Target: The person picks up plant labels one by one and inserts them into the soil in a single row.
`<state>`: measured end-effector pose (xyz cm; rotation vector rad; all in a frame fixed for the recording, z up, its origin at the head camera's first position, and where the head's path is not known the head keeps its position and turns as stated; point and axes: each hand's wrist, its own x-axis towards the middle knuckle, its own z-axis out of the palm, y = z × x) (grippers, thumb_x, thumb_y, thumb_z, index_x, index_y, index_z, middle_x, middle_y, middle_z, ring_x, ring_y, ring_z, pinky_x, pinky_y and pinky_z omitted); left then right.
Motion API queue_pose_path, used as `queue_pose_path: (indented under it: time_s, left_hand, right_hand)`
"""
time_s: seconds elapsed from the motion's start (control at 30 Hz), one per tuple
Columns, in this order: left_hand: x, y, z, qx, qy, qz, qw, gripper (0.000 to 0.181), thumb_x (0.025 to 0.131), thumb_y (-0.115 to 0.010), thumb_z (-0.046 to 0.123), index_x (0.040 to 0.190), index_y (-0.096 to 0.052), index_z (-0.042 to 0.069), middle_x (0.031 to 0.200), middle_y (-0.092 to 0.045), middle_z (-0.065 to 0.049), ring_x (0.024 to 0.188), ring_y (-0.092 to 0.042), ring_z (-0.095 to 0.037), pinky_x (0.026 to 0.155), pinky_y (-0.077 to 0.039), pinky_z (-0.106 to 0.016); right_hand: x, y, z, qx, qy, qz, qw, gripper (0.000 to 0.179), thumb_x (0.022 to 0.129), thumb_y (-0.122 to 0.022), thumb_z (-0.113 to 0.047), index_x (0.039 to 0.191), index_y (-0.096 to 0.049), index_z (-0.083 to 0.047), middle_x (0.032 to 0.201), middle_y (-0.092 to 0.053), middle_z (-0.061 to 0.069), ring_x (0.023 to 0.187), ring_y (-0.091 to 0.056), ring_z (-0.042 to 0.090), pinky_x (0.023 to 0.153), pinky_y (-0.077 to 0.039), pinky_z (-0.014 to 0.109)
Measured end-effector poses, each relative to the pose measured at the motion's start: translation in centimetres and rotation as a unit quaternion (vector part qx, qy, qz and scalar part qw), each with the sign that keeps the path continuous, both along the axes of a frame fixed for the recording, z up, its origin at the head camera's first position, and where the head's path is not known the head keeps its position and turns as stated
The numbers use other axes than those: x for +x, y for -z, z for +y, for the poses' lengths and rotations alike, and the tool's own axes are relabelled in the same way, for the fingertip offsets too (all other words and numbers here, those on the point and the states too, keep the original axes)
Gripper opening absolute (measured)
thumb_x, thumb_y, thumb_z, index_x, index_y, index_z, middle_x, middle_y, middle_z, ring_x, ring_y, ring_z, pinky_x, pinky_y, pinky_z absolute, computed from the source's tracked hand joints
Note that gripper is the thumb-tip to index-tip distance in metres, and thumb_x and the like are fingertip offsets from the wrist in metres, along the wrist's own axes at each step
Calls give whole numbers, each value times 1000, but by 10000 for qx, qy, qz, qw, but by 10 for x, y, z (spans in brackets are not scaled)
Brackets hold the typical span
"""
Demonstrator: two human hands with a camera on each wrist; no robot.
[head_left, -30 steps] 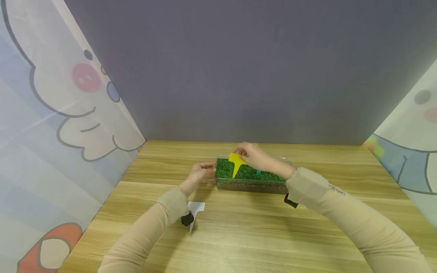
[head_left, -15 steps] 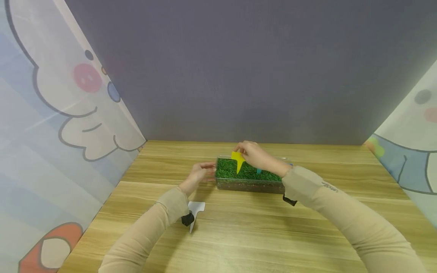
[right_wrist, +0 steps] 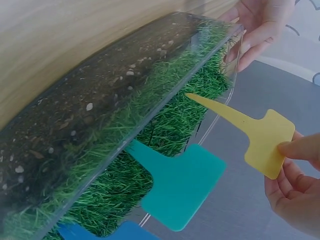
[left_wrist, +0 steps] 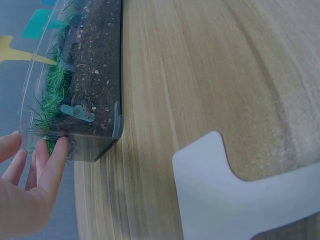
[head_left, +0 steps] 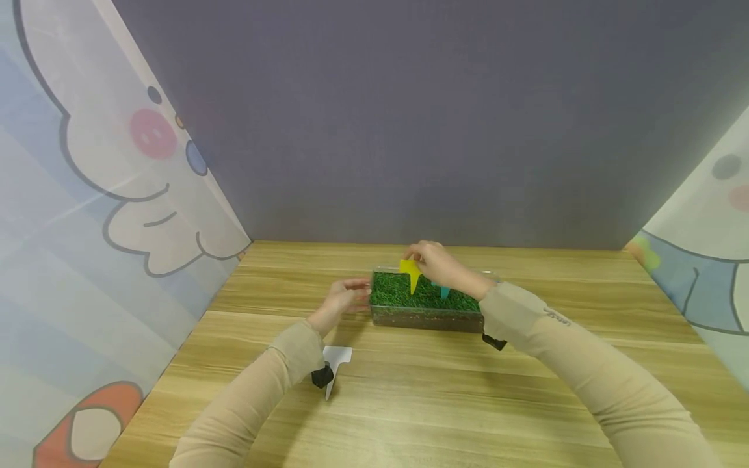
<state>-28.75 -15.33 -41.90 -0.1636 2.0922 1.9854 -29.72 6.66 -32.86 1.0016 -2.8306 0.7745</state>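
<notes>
My right hand (head_left: 439, 265) pinches a yellow T-shaped plant label (right_wrist: 267, 142) by its wide head. Its pointed stem is directed down at the grass, its tip close over the blades in the right wrist view. A clear planter box (head_left: 430, 318) contains dark soil and green grass (head_left: 389, 289). At the planter's left end my left hand (head_left: 338, 301) has its fingers extended, fingertips right at the wall. A teal plant label (right_wrist: 185, 185) stands upright in the grass, right of the yellow one. Beyond it is a blue label (right_wrist: 105, 232), mostly out of frame.
A white T-shaped plant label (left_wrist: 210, 195) lies flat on the wooden table (head_left: 409, 403), beside the left wrist. A dark grey panel (head_left: 433, 130) rises behind the table. Cartoon-printed sheets (head_left: 117, 195) hang on both sides.
My right hand has moved the yellow label slightly right and back over the grass, bringing it closer to the teal label. The left hand and the planter have stayed put.
</notes>
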Motion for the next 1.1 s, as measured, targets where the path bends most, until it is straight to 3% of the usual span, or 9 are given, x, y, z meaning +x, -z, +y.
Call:
queue_pose_path:
  time_s: [0.67,0.9,1.1]
  left_hand:
    - [0,0,0,67,-36,-10,10000,35,85,-53,-1,120,-51,-3,120,-50,-23,102,-53,-35,85,-50,-45]
    - [13,-20,4,-12,162,-26,9999,37,86,-50,-3,123,-45,-8,123,-46,-27,106,-49,-40,91,-44,-49]
    - [2,-4,1,58,80,-4,10000,36,86,-52,-1,121,-49,-4,122,-47,-25,104,-51,-37,88,-47,-47]
  right_hand:
    - [-4,17,-3,26,-26,49,10000,25,84,-47,10,100,-63,0,96,-61,17,88,-56,30,73,-51,32]
    - [-5,22,-4,139,-98,84,9998,24,84,-48,10,101,-63,1,99,-62,17,90,-58,31,76,-53,35]
    - [-5,24,-3,161,-129,164,9997,24,84,-48,9,100,-64,1,100,-62,17,92,-58,31,77,-53,36]
